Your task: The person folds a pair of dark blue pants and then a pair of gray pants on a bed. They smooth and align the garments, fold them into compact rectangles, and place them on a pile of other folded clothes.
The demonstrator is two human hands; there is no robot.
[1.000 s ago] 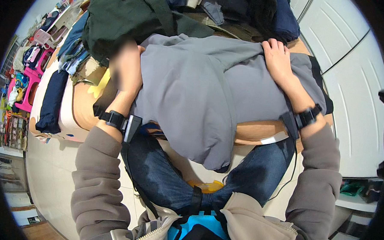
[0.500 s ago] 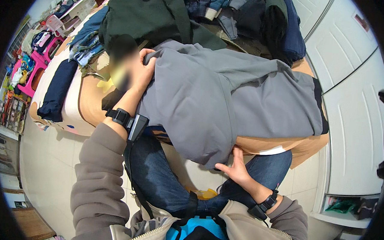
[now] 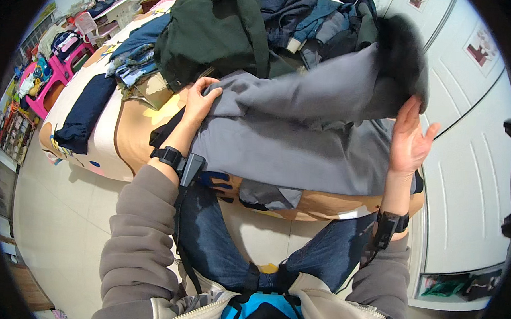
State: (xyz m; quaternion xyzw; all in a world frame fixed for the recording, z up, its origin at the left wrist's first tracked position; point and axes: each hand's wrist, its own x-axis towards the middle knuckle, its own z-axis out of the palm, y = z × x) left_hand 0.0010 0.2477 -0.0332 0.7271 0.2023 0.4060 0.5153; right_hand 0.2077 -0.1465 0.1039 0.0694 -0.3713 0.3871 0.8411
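A grey garment [image 3: 278, 155] with black ends lies spread across the bed in front of me; whether it is a jacket or trousers I cannot tell. One long sleeve or leg of it [image 3: 321, 85] is raised over the rest, and its black end [image 3: 402, 66] is blurred by motion. My left hand [image 3: 204, 97] pinches the grey cloth at the left end. At the right, my right hand [image 3: 410, 138] is palm up with fingers stretched and thumb apart, its fingertips against the black end. A small grey flap [image 3: 271, 195] hangs at the bed's near edge.
A dark green garment [image 3: 212, 41] and a heap of dark clothes [image 3: 324, 25] lie behind. Folded jeans [image 3: 135, 63] and a rolled navy garment [image 3: 86, 115] are at the left. White wardrobe doors [image 3: 472, 169] stand close on the right. Pink stools [image 3: 56, 79] are far left.
My right hand has moved from the near edge up to the far right, and the grey part bunched near my knees is now stretched out to the right. My left hand keeps its pinch.
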